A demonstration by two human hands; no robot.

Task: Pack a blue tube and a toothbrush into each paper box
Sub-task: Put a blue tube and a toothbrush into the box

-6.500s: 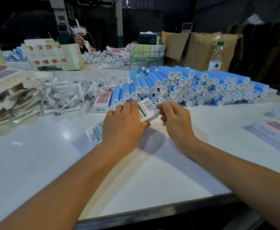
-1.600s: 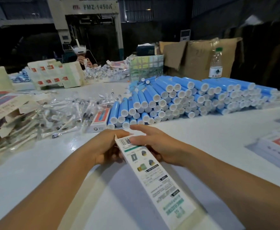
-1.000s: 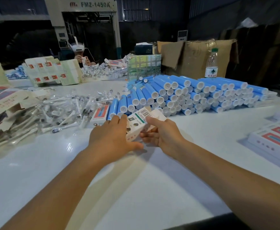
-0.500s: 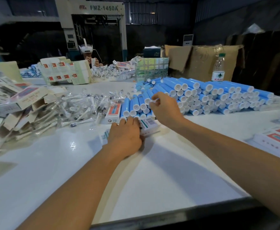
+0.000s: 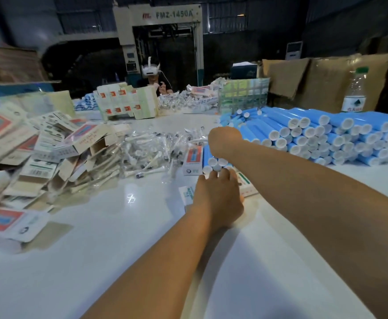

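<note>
Left hand [image 5: 218,194] pinning paper box [image 5: 246,184]; right hand [image 5: 223,141], grip unclear, over blue tubes [image 5: 213,162] at twelve o'clock; filling pending, toothbrushes [image 5: 151,153] untouched.

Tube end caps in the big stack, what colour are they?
White, on blue tubes. The head view shows the end caps clearly.

- Left hand [image 5: 218,196]: palm down, low over the table, forearm stretched forward from the lower edge; fingers extended ahead, tips hidden from view.
- Right hand [image 5: 225,140]: further forward, wrist bent down, back of hand toward camera; fingers hidden beneath it, grasp cannot be told.
- Right forearm: crosses from lower right.
</note>
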